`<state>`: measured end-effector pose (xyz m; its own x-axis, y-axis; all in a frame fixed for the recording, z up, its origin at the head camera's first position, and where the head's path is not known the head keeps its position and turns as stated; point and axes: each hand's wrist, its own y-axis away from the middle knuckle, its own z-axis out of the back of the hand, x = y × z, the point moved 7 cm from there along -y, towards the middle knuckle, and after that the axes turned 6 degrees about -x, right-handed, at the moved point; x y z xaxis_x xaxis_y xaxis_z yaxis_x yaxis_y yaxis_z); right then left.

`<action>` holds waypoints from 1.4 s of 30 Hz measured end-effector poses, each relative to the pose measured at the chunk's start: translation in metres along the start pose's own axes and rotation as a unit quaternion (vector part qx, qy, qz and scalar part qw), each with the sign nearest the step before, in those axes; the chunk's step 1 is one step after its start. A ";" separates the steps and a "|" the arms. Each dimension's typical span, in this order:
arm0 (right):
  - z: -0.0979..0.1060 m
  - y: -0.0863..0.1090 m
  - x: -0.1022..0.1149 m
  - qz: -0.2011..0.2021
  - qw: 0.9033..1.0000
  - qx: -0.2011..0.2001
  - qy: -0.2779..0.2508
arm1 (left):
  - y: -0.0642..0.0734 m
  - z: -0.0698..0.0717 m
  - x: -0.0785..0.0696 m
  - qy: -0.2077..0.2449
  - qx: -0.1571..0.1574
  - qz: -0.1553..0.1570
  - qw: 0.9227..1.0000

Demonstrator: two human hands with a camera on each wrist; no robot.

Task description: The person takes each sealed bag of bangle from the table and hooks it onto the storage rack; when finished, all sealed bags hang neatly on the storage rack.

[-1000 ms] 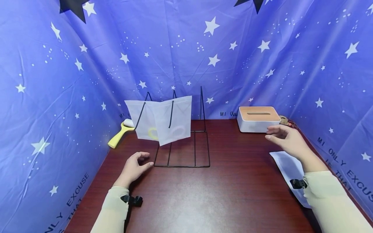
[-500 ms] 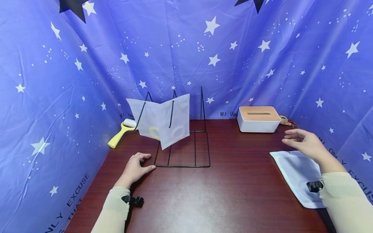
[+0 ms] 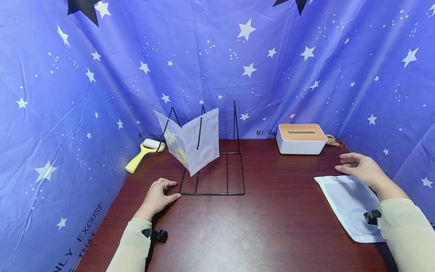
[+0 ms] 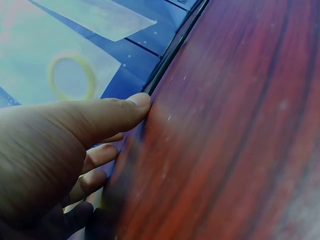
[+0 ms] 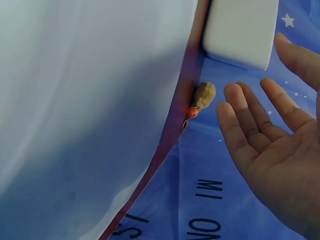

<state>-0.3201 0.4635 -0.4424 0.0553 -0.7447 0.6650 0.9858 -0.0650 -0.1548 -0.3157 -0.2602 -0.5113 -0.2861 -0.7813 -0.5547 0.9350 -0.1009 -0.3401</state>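
- "MI ONLY" is printed on the curtain.
- The rack on the tabletop is touched by the left hand, loosely spread.
- Nothing is held by the relaxed right hand.
- A pouch is partly hidden.

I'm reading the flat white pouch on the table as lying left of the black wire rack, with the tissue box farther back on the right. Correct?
Not quite: the white pouch lies right of the black wire rack, as the head view shows. The tissue box is where you say.

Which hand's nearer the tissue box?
Right. The right hand is in front and right of the tissue box; the left hand is far to its left, by the black wire rack.
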 end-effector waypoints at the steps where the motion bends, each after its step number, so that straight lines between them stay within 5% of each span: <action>1: 0.000 -0.001 -0.002 -0.005 1.000 0.007 0.007 | 0.000 0.000 0.000 0.000 -0.001 -0.001 1.000; 13: -0.006 -0.008 -0.029 -0.029 0.996 0.066 0.053 | 0.001 -0.001 -0.001 -0.005 -0.008 0.002 1.000; 25: -0.016 -0.015 -0.047 -0.020 0.994 0.075 0.070 | 0.001 -0.002 -0.001 -0.004 -0.006 0.004 1.000; 42: -0.015 -0.013 -0.044 -0.013 0.994 0.075 0.076 | 0.002 -0.001 -0.004 -0.004 -0.010 0.000 1.000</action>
<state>-0.3376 0.4870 -0.4807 0.0160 -0.8368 0.5473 0.9998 0.0055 -0.0208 -0.3133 -0.2571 -0.5101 -0.2843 -0.7858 -0.5492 0.9307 -0.0887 -0.3549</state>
